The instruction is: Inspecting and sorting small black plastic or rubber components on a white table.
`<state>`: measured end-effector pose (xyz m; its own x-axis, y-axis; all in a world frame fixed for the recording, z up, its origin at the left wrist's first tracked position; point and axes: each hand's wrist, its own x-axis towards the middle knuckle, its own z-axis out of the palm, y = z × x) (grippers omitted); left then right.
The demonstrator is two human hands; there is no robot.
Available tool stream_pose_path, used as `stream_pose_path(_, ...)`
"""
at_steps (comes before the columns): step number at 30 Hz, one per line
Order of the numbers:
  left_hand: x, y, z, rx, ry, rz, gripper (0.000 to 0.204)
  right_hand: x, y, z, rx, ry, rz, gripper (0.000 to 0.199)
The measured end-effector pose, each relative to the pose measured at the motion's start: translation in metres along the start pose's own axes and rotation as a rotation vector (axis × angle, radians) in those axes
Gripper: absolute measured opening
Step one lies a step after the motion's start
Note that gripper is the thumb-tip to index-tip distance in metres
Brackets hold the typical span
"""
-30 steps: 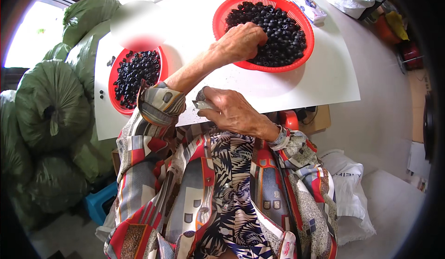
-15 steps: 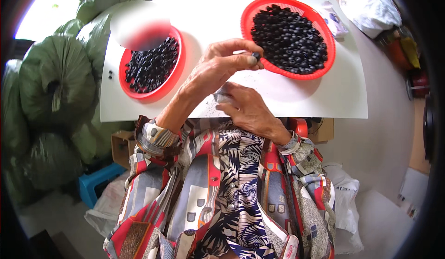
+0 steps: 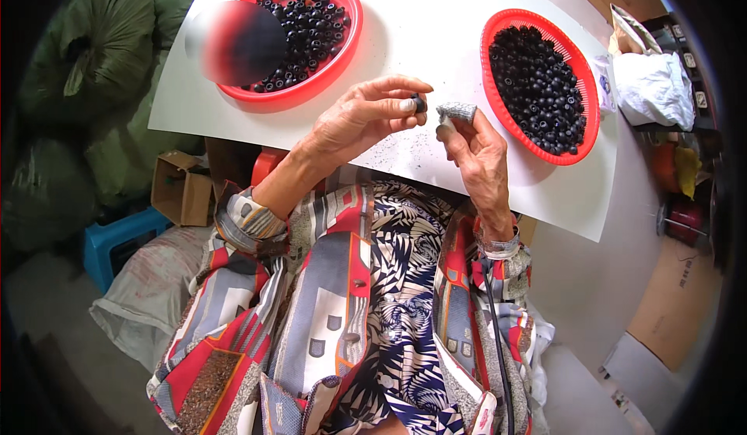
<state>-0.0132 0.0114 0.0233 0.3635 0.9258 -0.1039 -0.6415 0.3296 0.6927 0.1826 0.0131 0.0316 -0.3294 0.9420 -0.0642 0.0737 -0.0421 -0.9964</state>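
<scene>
My left hand point(image 3: 362, 120) pinches a small black ring-shaped plastic part point(image 3: 420, 103) between thumb and fingertips, above the table's near half. Just right of it is my right hand point(image 3: 481, 155), with its thumb and index finger drawn together. Grey wrapping point(image 3: 457, 111) covers the right index finger; whether a small tool sits in that pinch cannot be made out. A red plastic basket point(image 3: 490, 77) heaped with similar black parts stands to the right of my right hand. Beyond my left hand, a red tray point(image 3: 354, 26) holds more of them, partly hidden by a blurred patch.
Dark crumbs lie scattered on the white table point(image 3: 405, 38) near my hands. Large green sacks point(image 3: 93, 38) are piled at the left, above a blue stool point(image 3: 117, 244) and an open cardboard box point(image 3: 180, 190). A white bag point(image 3: 654, 85) lies beyond the table's right edge.
The view has turned, so the table and both containers sit differently in it. My right hand has risen from below the left hand to beside the black part, which my left hand keeps holding.
</scene>
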Motion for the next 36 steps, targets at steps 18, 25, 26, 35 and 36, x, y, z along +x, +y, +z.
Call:
stream_pose_path(18, -0.001, -0.01, -0.012, -0.208, -0.032, -0.03, 0.023, -0.009, -0.017, 0.001, -0.038, 0.055, -0.049, 0.024)
stream_pose_path(25, -0.003, -0.003, -0.008, -0.084, -0.077, 0.021, 0.021, -0.009, -0.029, 0.005, -0.048, 0.033, -0.042, 0.023)
stream_pose_path(26, -0.003, -0.004, -0.008, -0.084, -0.077, 0.019, 0.021, -0.008, -0.031, 0.006, -0.047, 0.035, -0.04, 0.023)
stream_pose_path(35, -0.005, -0.004, -0.007, 0.09, -0.103, 0.032, 0.018, -0.008, -0.03, 0.007, -0.057, 0.015, -0.082, 0.024)
stream_pose_path(36, -0.004, -0.007, -0.008, 0.104, -0.096, 0.071, 0.019, -0.008, -0.031, 0.008, -0.074, 0.017, -0.09, 0.025)
